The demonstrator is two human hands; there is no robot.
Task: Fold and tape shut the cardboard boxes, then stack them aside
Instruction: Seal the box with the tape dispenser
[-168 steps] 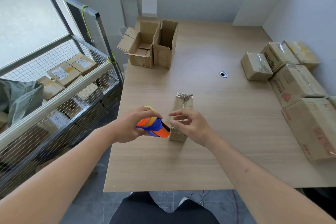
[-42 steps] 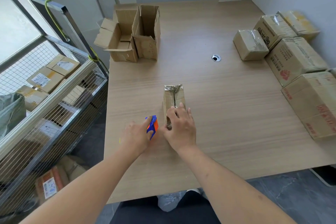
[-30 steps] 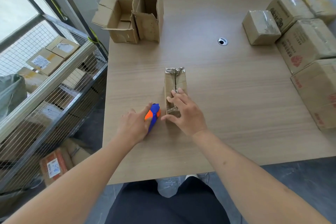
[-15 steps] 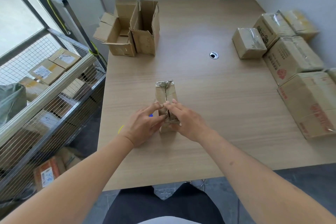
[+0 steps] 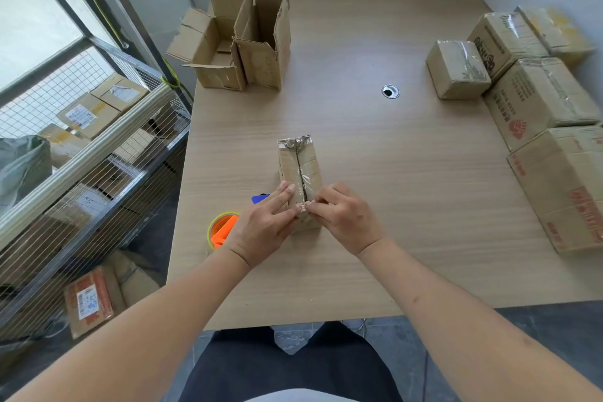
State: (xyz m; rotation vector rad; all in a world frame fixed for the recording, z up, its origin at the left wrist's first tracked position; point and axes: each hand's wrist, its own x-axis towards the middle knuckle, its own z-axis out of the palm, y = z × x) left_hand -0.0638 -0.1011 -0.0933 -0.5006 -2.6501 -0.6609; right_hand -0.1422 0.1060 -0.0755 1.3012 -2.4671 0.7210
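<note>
- The left hand (image 5: pixel 261 232) reaches forward, fingers straight and together.
- The right hand (image 5: pixel 346 222) lies beside it, fingers curled, fingertips meeting the left's.
- Both forearms are bare.

The near end of the narrow box (image 5: pixel 299 170) is hidden beneath the left hand (image 5: pixel 261 232) and right hand (image 5: pixel 347 222). The tape dispenser (image 5: pixel 223 232) is partly covered by the left hand. The largest sealed box (image 5: pixel 567 186) is cut by the right edge; its print is unreadable.
</note>
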